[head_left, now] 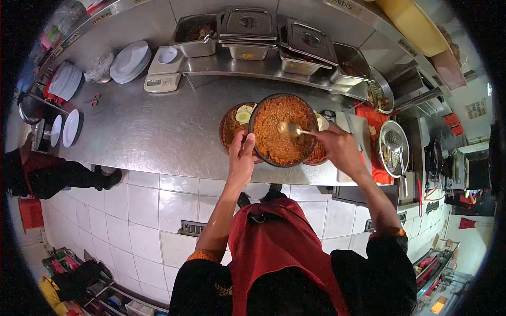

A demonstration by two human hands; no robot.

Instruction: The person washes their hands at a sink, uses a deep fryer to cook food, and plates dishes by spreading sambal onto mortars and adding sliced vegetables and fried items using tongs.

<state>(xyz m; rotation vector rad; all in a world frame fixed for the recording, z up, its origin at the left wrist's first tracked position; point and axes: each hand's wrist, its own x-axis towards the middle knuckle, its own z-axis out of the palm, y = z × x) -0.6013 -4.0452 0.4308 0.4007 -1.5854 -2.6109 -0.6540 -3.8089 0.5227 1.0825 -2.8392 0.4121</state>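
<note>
My left hand (242, 159) grips the left edge of a round dark pan (283, 95), thumb over the rim. Reddish-brown, grainy food, which looks like rice (282, 148), fills the pan. A metal spoon (288, 129) is held in my right hand (341, 150), its bowl on or just over the food. Partly hidden under the pan's left side is a second round dish (227, 126) of similar food, topped with pale round slices (244, 114). Another dish of the same food (317, 155) shows at the lower right, with a pale piece (321, 122) above it.
Lidded steel food containers (247, 23) line the back shelf. A digital scale (162, 82) and stacked white plates (130, 60) stand on the steel counter (142, 124) to the left. On the right are a cutting board (352, 126) and a bowl with a skimmer (393, 140). Another person's leg (74, 178) shows left.
</note>
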